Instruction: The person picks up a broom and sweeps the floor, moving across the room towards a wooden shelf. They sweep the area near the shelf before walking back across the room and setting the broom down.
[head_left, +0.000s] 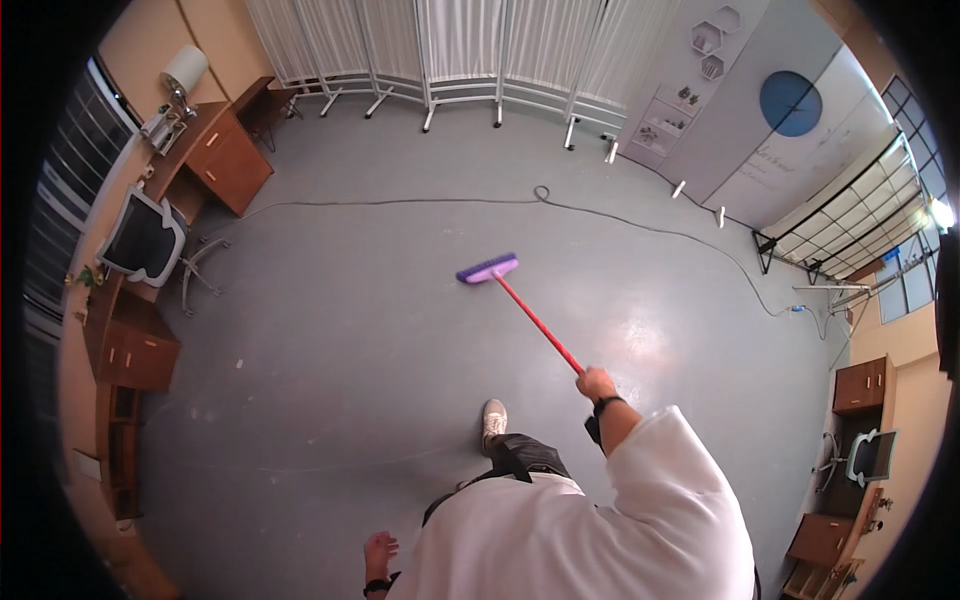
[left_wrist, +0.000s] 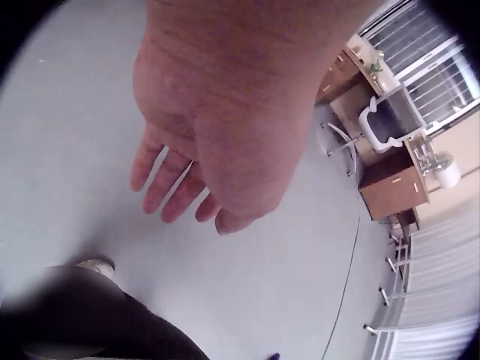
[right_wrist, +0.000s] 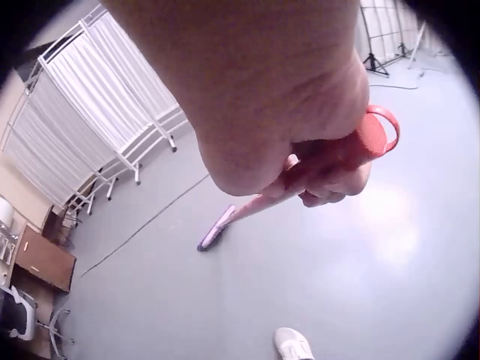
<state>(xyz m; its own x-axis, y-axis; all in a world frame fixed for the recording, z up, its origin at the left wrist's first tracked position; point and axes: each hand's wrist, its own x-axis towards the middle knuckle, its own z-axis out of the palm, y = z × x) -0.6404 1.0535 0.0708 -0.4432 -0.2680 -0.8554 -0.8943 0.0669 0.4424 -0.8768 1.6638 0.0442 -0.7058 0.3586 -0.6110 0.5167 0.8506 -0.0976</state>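
My right hand (head_left: 597,384) grips the top end of a broom's red handle (head_left: 540,325). In the right wrist view the fingers curl round the handle, and its red hanging loop (right_wrist: 393,126) sticks out past the hand. The broom's purple head (head_left: 488,268) is down at the grey floor, ahead of me, bristles on the far side. Low at my left side hangs my left hand (head_left: 380,550), holding nothing. Its fingers (left_wrist: 177,196) are loosely extended over the floor in the left wrist view.
A long cable (head_left: 400,201) with a loop crosses the floor beyond the broom. White folding screens (head_left: 460,45) stand at the back. Desks (head_left: 215,160) and an office chair (head_left: 150,235) line the left wall; another desk (head_left: 860,385) is at right. My shoe (head_left: 494,418) is below.
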